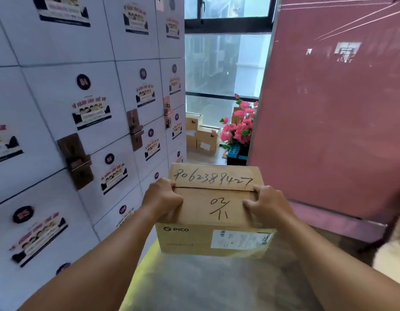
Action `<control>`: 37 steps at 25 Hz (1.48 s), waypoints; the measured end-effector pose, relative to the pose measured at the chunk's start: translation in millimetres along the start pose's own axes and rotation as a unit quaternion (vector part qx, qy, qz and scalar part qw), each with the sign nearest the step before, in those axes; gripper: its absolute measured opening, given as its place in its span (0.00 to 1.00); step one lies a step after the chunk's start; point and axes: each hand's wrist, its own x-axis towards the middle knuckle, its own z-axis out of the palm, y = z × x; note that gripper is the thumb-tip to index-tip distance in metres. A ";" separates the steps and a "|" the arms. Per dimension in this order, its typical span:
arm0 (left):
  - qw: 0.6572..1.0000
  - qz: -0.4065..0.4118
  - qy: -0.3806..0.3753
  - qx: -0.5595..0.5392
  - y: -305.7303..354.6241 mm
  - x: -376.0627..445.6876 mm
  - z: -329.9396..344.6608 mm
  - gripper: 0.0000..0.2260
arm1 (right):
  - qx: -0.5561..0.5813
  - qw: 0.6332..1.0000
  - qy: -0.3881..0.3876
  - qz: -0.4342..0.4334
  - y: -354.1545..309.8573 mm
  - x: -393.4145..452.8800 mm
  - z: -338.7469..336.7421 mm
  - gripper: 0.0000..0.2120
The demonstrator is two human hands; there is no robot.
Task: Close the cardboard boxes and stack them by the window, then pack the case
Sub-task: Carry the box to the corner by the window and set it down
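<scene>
A closed box (213, 209) is held at 6 o'clock, the left hand (163, 199) and right hand (267, 204) curled over its top side edges. It looks stiff, probably light; opposite edges suit gripping. Stacked boxes (202, 133) and flowers (239, 124) sit by the window (226, 63) at 12 o'clock.

I see the closed brown cardboard box (214, 209) in the middle, my left hand (164, 199) on its left edge, my right hand (267, 204) on its right. White lockers (60, 113) stand left, a pink panel (329, 120) right. Ahead, stacked cardboard boxes (202, 134) sit below the window (226, 63), pink flowers (239, 124) to their right.
</scene>
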 end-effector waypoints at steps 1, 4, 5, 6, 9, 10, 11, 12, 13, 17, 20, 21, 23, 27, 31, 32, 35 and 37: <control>1.000 0.003 0.000 -0.006 -3.9 35.4 4.3 0.17 | -0.002 1.000 0.000 0.003 -3.4 33.5 6.2 0.16; 1.000 0.008 -0.011 -0.003 -4.6 139.9 12.5 0.18 | -0.001 1.000 0.005 0.024 -10.7 127.3 15.0 0.17; 1.000 0.007 -0.013 -0.002 -1.5 166.9 13.8 0.18 | -0.003 1.000 0.006 0.029 -12.1 151.5 15.1 0.18; 1.000 0.010 -0.016 -0.004 2.3 200.2 16.2 0.19 | -0.005 0.999 0.010 0.034 -12.0 182.6 14.6 0.19; 0.999 0.025 -0.021 -0.007 14.7 295.1 26.2 0.18 | -0.009 0.999 0.017 0.041 -10.2 272.4 13.5 0.21; 0.999 0.027 -0.022 -0.007 17.6 326.4 32.2 0.18 | -0.008 0.999 0.020 0.044 -7.6 302.1 15.6 0.22; 0.999 0.031 -0.023 -0.003 19.4 358.3 40.0 0.18 | -0.006 0.999 0.022 0.046 -3.8 332.3 18.3 0.22; 0.999 0.032 -0.024 0.003 20.9 388.4 47.1 0.17 | -0.003 0.999 0.022 0.048 -0.7 361.2 21.8 0.22; 0.999 0.031 -0.026 0.007 22.8 416.4 54.0 0.17 | 0.003 0.999 0.019 0.049 2.4 389.1 25.6 0.22; 0.999 0.026 -0.022 0.021 36.0 551.0 92.7 0.17 | 0.015 0.999 0.017 0.044 24.4 529.3 44.5 0.21; 0.999 0.006 -0.028 0.026 51.1 645.9 109.7 0.15 | 0.020 0.999 0.013 0.046 33.3 631.4 44.4 0.18; 0.999 0.000 -0.028 0.026 55.7 673.7 112.3 0.15 | 0.018 0.999 0.010 0.044 33.7 661.7 42.5 0.18; 0.999 -0.005 -0.025 0.023 64.0 733.3 117.9 0.15 | 0.023 0.999 0.010 0.044 33.8 725.8 40.1 0.19; 1.000 -0.020 -0.010 0.003 71.8 862.2 141.0 0.15 | 0.019 0.998 0.008 0.053 36.5 857.4 50.9 0.20; 0.999 -0.010 -0.027 -0.022 74.6 986.6 170.1 0.15 | 0.017 0.997 0.022 0.071 40.6 979.4 69.7 0.22; 0.999 -0.006 -0.038 -0.029 76.4 1020.1 175.8 0.15 | 0.019 0.996 0.026 0.079 40.4 1009.8 73.2 0.22; 0.998 -0.013 -0.054 -0.037 89.7 1110.8 188.0 0.15 | 0.023 0.995 0.034 0.095 38.7 1096.6 73.9 0.20; 0.998 -0.018 -0.052 -0.039 98.4 1160.1 197.0 0.15 | 0.019 0.993 0.048 0.107 40.2 1148.5 73.7 0.19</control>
